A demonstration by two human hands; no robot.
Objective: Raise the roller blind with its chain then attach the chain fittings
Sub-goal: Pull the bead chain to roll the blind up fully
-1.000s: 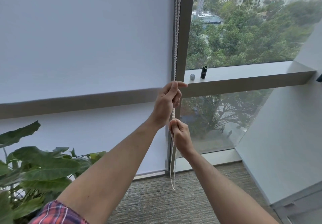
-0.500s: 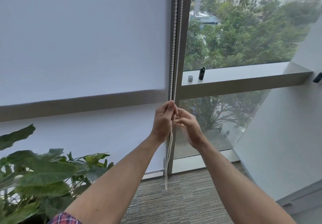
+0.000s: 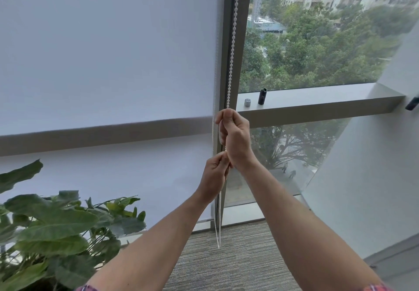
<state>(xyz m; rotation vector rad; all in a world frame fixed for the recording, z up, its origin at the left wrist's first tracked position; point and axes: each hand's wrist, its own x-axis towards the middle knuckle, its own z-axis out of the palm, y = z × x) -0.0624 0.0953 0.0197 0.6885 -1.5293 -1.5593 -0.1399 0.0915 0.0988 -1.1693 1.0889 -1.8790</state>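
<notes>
Your right hand [image 3: 235,138] is fisted on the bead chain [image 3: 233,41] beside the window frame, your left hand [image 3: 215,177] pinching it just below. The chain is light, limp and likely slick, so grip across several beads. The blind [image 3: 108,52] hangs part-raised.

No legible text, label, brand, number or sign anywhere in view.
</notes>
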